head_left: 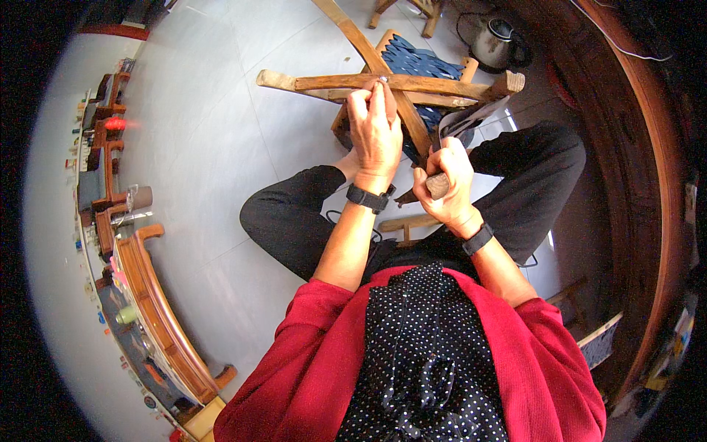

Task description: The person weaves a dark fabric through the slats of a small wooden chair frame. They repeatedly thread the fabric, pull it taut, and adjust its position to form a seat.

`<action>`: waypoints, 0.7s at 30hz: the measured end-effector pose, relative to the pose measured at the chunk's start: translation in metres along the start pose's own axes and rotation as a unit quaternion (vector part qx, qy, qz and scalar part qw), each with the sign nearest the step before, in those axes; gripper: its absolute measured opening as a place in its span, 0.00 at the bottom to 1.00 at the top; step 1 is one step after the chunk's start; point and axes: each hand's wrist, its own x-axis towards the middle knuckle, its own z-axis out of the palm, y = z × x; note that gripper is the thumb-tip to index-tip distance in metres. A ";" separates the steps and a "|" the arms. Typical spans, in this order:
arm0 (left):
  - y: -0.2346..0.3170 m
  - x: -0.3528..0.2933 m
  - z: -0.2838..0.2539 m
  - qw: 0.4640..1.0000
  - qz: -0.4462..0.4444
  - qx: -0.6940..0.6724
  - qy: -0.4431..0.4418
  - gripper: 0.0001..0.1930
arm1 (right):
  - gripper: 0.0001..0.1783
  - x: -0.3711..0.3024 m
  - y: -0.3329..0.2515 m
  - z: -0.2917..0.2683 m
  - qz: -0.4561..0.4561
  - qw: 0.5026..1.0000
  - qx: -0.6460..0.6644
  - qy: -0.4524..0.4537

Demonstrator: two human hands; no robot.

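Observation:
A folding wooden stool (331,82) with crossed legs and a blue woven seat (420,59) lies on its side in front of me. Where its legs cross, a small metal bolt (384,78) shows. My left hand (377,136) reaches to this crossing, its fingers pinched together at the bolt; the fingertips partly hide what they grip. My right hand (451,180) is wrapped round the wooden handle (437,186) of a cleaver. The cleaver's broad shiny blade (475,118) points away from me, beside the right part of the stool.
An electric kettle (495,46) stands on the floor beyond the stool at right. Part of another wooden stool (409,11) shows at the top. Dark wooden furniture (626,147) runs along the right; a long wooden cabinet (158,309) is at left. Tiled floor (213,147) lies between.

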 end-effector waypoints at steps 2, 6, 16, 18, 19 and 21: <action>0.004 -0.001 0.002 1.000 -0.010 -0.004 -0.011 0.29 | 0.16 0.000 0.000 0.000 0.001 1.000 0.000 0.000; 0.015 0.002 0.001 0.999 0.041 -0.008 -0.031 0.25 | 0.15 -0.001 -0.001 -0.001 0.000 1.000 -0.002 -0.004; -0.021 0.022 -0.021 0.994 0.088 0.033 -0.049 0.21 | 0.15 0.002 0.002 -0.004 0.000 1.000 0.004 -0.007; -0.025 0.020 -0.023 0.995 0.089 0.027 -0.045 0.23 | 0.15 0.002 0.003 -0.005 0.002 1.000 0.005 -0.010; -0.027 0.019 -0.024 0.994 0.089 0.030 -0.046 0.24 | 0.16 0.002 0.003 -0.005 0.006 1.000 0.003 -0.011; -0.029 0.019 -0.028 0.995 0.087 0.034 -0.044 0.25 | 0.16 0.001 0.003 -0.005 0.008 1.000 0.001 -0.013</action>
